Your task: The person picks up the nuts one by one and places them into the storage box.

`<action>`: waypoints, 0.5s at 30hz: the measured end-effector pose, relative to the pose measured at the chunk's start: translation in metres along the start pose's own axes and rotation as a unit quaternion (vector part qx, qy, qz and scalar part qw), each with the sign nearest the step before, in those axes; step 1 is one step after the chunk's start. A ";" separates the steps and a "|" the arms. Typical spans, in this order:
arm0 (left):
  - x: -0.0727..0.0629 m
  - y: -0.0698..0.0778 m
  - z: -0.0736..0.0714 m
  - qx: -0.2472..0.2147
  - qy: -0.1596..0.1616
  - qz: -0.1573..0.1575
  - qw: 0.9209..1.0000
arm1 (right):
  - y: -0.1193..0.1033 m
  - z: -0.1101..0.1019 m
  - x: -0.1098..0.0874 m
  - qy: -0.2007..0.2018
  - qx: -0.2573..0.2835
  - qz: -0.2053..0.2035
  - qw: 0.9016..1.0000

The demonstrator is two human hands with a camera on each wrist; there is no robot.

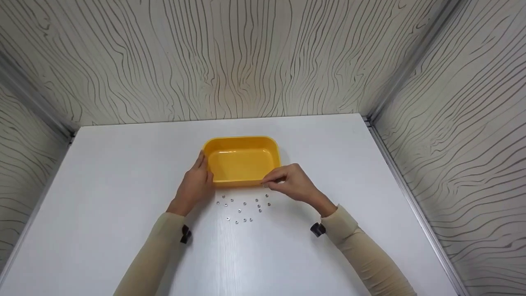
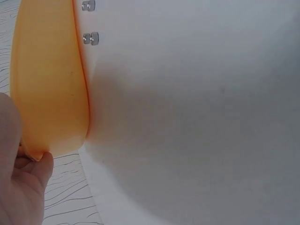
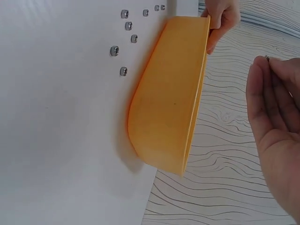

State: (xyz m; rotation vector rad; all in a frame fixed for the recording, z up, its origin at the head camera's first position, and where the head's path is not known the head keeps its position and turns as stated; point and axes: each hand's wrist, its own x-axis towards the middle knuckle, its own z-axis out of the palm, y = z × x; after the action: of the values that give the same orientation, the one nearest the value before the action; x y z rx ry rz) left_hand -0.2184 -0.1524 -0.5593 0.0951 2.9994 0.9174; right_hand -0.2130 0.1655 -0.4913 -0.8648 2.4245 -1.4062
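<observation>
A yellow plastic bin stands on the white table, its inside showing no loose pieces in the head view. My left hand grips the bin's left rim, thumb on one side and fingers on the other, as the left wrist view confirms. Close to the front right corner, my right hand pinches a small metal nut between thumb and fingertips. Most of that nut is hidden by the fingers. Several similar shiny nuts lie scattered on the table in front of the bin.
The white table meets a wood-grain panel behind the bin. Side panels with metal frame rails border the table to the left and right. Dark cameras sit at both wrists.
</observation>
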 end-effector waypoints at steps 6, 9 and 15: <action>0.001 0.001 0.000 -0.004 -0.005 -0.010 1.000 | 0.003 -0.005 0.008 0.038 0.036 0.031 0.998; 0.002 0.002 -0.001 -0.004 -0.007 -0.011 1.000 | 0.006 -0.007 0.013 0.050 0.059 0.041 0.996; 0.001 0.003 0.000 -0.006 -0.008 -0.021 1.000 | 0.012 -0.009 0.022 0.070 0.142 0.073 0.985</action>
State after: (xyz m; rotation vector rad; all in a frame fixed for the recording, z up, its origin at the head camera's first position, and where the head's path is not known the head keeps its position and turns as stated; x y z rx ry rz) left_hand -0.2193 -0.1503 -0.5577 0.0401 2.9691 0.9254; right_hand -0.2388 0.1636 -0.4943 -0.5281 2.2495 -1.7496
